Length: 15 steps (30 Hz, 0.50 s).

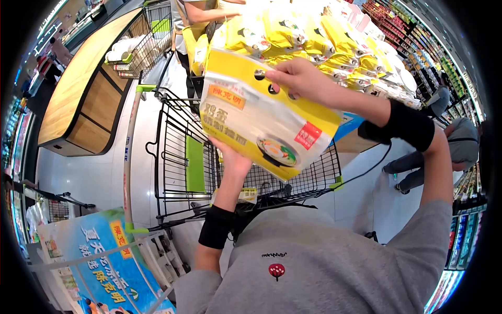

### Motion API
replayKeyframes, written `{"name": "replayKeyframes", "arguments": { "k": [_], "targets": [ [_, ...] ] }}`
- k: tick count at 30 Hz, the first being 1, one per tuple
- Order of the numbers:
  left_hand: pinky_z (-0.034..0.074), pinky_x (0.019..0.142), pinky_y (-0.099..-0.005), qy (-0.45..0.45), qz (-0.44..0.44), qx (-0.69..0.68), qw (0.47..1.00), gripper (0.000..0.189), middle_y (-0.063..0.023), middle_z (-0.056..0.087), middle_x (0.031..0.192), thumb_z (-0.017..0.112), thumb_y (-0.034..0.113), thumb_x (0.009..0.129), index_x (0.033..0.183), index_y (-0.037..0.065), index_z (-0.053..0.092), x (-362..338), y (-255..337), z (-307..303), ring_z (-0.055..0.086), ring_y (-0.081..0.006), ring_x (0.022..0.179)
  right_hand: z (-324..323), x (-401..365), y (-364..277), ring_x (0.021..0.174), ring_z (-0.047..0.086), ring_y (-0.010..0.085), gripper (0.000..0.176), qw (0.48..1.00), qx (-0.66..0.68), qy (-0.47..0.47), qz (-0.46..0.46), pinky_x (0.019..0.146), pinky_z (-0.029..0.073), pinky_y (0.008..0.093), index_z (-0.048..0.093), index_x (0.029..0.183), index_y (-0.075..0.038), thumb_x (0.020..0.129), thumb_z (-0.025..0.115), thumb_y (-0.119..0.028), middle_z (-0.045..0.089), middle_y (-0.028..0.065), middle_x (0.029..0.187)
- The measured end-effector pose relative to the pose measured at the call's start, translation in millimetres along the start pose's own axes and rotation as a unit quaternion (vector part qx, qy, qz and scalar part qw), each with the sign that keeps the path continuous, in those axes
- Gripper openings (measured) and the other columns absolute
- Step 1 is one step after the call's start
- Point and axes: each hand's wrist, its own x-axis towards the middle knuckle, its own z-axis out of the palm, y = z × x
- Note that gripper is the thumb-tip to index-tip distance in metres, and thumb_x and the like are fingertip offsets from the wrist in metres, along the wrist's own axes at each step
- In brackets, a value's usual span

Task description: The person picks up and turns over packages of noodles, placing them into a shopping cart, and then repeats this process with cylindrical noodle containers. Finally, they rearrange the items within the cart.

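Observation:
A large yellow and white noodle bag (261,118) with a bowl picture is held up over a black wire shopping cart (172,152). My right hand (298,81) grips its upper yellow edge near the punched holes. Beneath the lower left edge, my left hand (234,159) supports the bag, with part of the fingers hidden behind it. More yellow bags (285,26) are piled on the display beyond the cart. Inside the cart, near its close side, lies a small yellow and white pack (247,195).
A wooden counter (78,94) stands at the left, beside another cart (151,49). Another person's arm (201,13) reaches over the pile. Someone in grey (463,141) crouches at the right near shelves. A blue poster (104,261) is at lower left.

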Motion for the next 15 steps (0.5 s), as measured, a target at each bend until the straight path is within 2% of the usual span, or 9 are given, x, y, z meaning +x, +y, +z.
{"name": "replayKeyframes", "arguments": {
  "k": [2,3,4,6,8,9,13,14,15],
  "targets": [
    [0.026,0.105,-0.0444,0.128,0.028,0.089,0.987,0.078,-0.0076,0.028,0.140,0.035,0.067,0.080,0.138,0.015,0.023,3.5,-1.7,26.5,0.031,-0.0268,0.126,13.9,-8.8,18.8,0.049,0.045,0.0098,0.036,0.999,-0.023,0.031,-0.005,0.050,0.039,0.0279,0.057,0.065,-0.003,0.088,0.050,-0.029,0.051,0.0047,0.055],
    [0.026,0.105,-0.0445,0.193,0.045,0.131,0.971,0.081,-0.0075,0.028,0.140,0.036,0.069,0.078,0.138,0.016,0.023,3.9,-2.8,35.7,0.031,-0.0269,0.126,31.5,-9.8,47.8,0.052,0.040,0.0056,0.034,0.998,-0.011,0.028,-0.061,0.049,0.036,0.0236,0.059,0.071,-0.003,0.090,0.050,-0.030,0.050,-0.0004,0.059],
    [0.026,0.104,-0.0445,0.187,0.041,0.141,0.971,0.081,-0.0076,0.028,0.140,0.037,0.069,0.078,0.138,0.015,0.023,4.4,-2.2,34.8,0.030,-0.0269,0.126,50.3,-15.8,64.4,0.054,0.041,0.0068,0.032,0.998,-0.020,0.006,-0.062,0.051,0.038,0.0248,0.061,0.075,-0.002,0.089,0.050,-0.029,0.052,0.0002,0.062],
    [0.027,0.104,-0.0445,0.179,0.036,0.164,0.969,0.080,-0.0080,0.027,0.141,0.038,0.067,0.079,0.138,0.015,0.023,4.3,2.0,33.2,0.030,-0.0270,0.126,46.9,-19.6,54.8,0.055,0.042,0.0053,0.030,0.997,-0.035,-0.049,-0.038,0.050,0.037,0.0226,0.063,0.079,-0.003,0.089,0.050,-0.028,0.054,-0.0001,0.064],
    [0.027,0.104,-0.0445,0.187,0.033,0.173,0.966,0.078,-0.0084,0.029,0.140,0.036,0.066,0.081,0.138,0.015,0.023,2.5,7.1,43.0,0.032,-0.0270,0.126,14.7,-20.3,20.1,0.050,0.046,0.0082,0.033,0.996,0.063,0.034,0.058,0.051,0.041,0.0238,0.061,0.072,0.000,0.088,0.051,-0.027,0.057,0.0046,0.061],
    [0.028,0.104,-0.0445,0.176,0.032,0.161,0.970,0.078,-0.0083,0.029,0.140,0.036,0.066,0.081,0.138,0.014,0.023,3.8,9.9,40.1,0.032,-0.0269,0.125,-6.0,-17.7,2.9,0.048,0.044,0.0053,0.034,0.999,0.053,-0.005,-0.012,0.047,0.038,0.0210,0.059,0.072,-0.001,0.089,0.049,-0.028,0.054,0.0014,0.058],
    [0.029,0.103,-0.0435,0.193,0.008,0.117,0.974,0.072,-0.0086,0.032,0.138,0.032,0.062,0.085,0.138,0.013,0.023,7.6,5.5,29.1,0.033,-0.0260,0.125,8.1,-7.8,3.0,0.048,0.044,0.0055,0.037,0.998,0.033,0.009,-0.062,0.046,0.038,0.0231,0.057,0.069,0.000,0.090,0.048,-0.029,0.051,0.0008,0.055],
    [0.029,0.102,-0.0432,0.197,0.003,0.113,0.974,0.071,-0.0087,0.032,0.138,0.032,0.061,0.086,0.138,0.012,0.023,12.0,6.2,28.8,0.034,-0.0258,0.125,14.6,-13.4,0.9,0.046,0.045,0.0083,0.035,0.999,0.016,0.025,-0.045,0.046,0.039,0.0256,0.057,0.070,0.002,0.090,0.049,-0.026,0.051,0.0037,0.053],
    [0.029,0.102,-0.0403,0.208,0.013,0.156,0.966,0.068,-0.0089,0.033,0.138,0.034,0.058,0.087,0.137,0.013,0.024,11.8,7.3,14.1,0.033,-0.0247,0.125,19.2,-14.6,5.2,0.045,0.042,0.0068,0.034,0.997,0.000,0.018,-0.082,0.044,0.037,0.0239,0.055,0.069,0.000,0.090,0.049,-0.026,0.048,0.0018,0.051]
  ]
}}
